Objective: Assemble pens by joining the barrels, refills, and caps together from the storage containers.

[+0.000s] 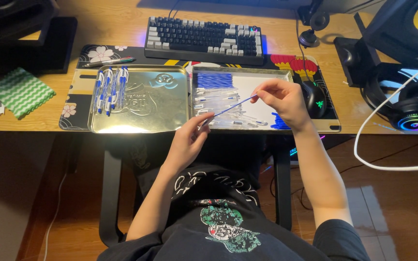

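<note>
Holding one thin blue refill (229, 109) between both hands, above the near edge of the right tray (267, 77). Left hand (193, 137) pinched shut on the refill's lower end, fingertips closed around it, near the tray's front rim. Right hand (280, 99) pinched on the upper end with thumb and forefinger, other fingers curled loosely, hovering over the tray's right half. Refill tilted, rising from left hand up to right hand.

Right tray: white-lined, holds a stack of blue refills (215, 79) at its back left, scattered clear pen barrels (218, 99) across the middle, a small heap of blue parts (279, 122) at the front right, partly hidden by the right wrist.

Left tray (146, 104): bare metal, embossed, touching the right tray side by side. Row of assembled blue-and-white pens (110, 87) lies at its back left.

Both trays sit on a patterned mat (88, 55) on the wooden tabletop (35, 118). Loose pen (110, 61) on the mat behind the left tray. Keyboard (204, 38) behind the trays. Mouse (314, 99) just right of the right tray. Green wavy cloth (21, 92) far left. Headphones (414, 108) far right, white cable (388, 166) looping in front of them.
</note>
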